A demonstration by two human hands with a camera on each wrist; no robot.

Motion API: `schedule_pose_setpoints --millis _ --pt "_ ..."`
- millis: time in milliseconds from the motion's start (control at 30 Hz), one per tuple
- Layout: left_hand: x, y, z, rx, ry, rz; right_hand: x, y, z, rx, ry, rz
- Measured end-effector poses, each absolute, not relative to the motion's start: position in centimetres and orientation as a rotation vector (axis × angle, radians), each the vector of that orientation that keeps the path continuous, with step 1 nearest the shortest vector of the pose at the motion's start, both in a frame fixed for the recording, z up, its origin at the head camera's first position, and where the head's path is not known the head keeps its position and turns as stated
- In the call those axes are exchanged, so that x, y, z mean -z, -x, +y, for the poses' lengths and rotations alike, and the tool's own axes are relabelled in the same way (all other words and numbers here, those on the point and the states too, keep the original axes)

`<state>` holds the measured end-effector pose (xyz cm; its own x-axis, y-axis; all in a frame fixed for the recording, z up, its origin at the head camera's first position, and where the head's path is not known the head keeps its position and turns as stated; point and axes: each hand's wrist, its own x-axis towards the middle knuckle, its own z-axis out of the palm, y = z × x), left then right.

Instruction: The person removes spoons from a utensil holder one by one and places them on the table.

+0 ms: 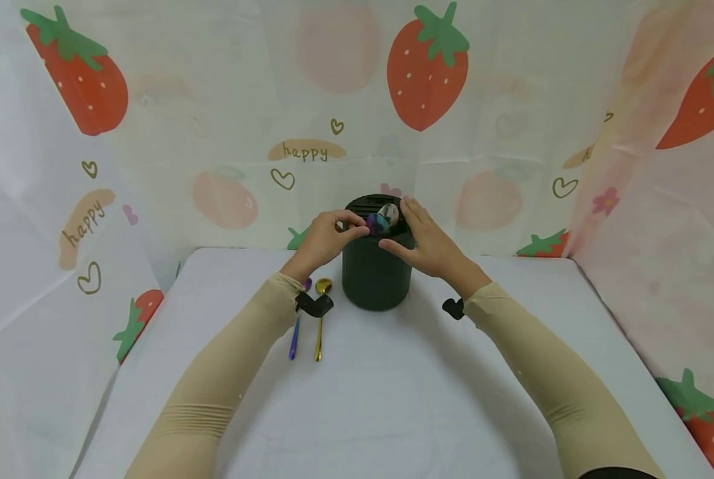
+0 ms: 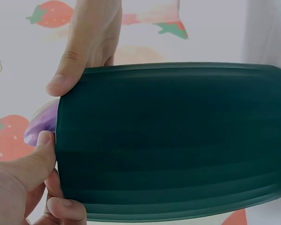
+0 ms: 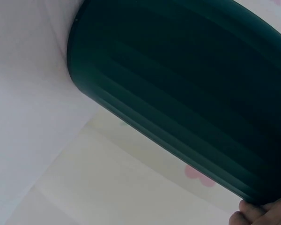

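Note:
A dark green ribbed utensil holder [image 1: 376,276] with a slotted top stands upright at the back of the table. Two spoon bowls show at its top: a purple-blue spoon [image 1: 377,225] and a silver spoon [image 1: 389,213]; their handles are hidden. My left hand [image 1: 328,241] pinches the edge of the purple spoon's bowl between thumb and finger, its other fingers beside the rim. Against the right side of the holder's rim rests my right hand [image 1: 425,243], fingers straight and thumb spread toward the front. In the right wrist view, only fingertips [image 3: 253,211] show by the rim.
Left of the holder, a gold spoon [image 1: 319,332] and another purple-blue spoon [image 1: 295,339] lie side by side on the white table [image 1: 380,392], partly under the left wrist strap [image 1: 315,305]. A strawberry-printed cloth [image 1: 243,100] hangs behind and at both sides.

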<state>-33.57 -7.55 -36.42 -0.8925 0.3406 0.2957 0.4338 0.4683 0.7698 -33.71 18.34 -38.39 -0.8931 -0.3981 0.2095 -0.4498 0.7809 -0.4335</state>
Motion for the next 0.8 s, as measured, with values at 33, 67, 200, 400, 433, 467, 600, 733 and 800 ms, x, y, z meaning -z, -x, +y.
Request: schedule_pose_setpoints --millis 33,67,200,400,433,467,600,733,800 --pt "36.4 33.6 -7.6 1.415 0.689 -2.603 38.4 33.8 18.3 -0.736 -0.684 -2.865" --pt "36.3 33.6 -7.5 1.418 0.688 -2.603 38.4 33.8 18.3 -0.737 -0.685 -2.864" --pt "36.2 33.5 -7.6 1.432 0.69 -2.605 38.4 33.8 18.3 -0.738 -0.689 -2.863" --pt "35.7 33.4 -7.6 1.529 0.669 -2.605 38.4 33.7 18.2 -0.735 -0.692 -2.868" --pt "35.6 33.3 -7.7 1.545 0.662 -2.606 38.5 33.7 18.2 -0.734 -0.691 -2.87" --pt "35.4 33.3 -7.7 1.548 0.658 -2.607 38.5 33.8 18.2 -0.731 -0.693 -2.869" --pt "35.0 33.4 -7.7 1.539 0.662 -2.599 38.5 33.9 18.2 -0.738 -0.692 -2.87" --pt "34.6 33.4 -7.9 1.533 0.684 -2.591 38.4 33.8 18.3 -0.749 -0.69 -2.868" --pt "34.3 33.4 -7.8 1.539 0.691 -2.59 38.4 33.8 18.3 -0.751 -0.688 -2.868"
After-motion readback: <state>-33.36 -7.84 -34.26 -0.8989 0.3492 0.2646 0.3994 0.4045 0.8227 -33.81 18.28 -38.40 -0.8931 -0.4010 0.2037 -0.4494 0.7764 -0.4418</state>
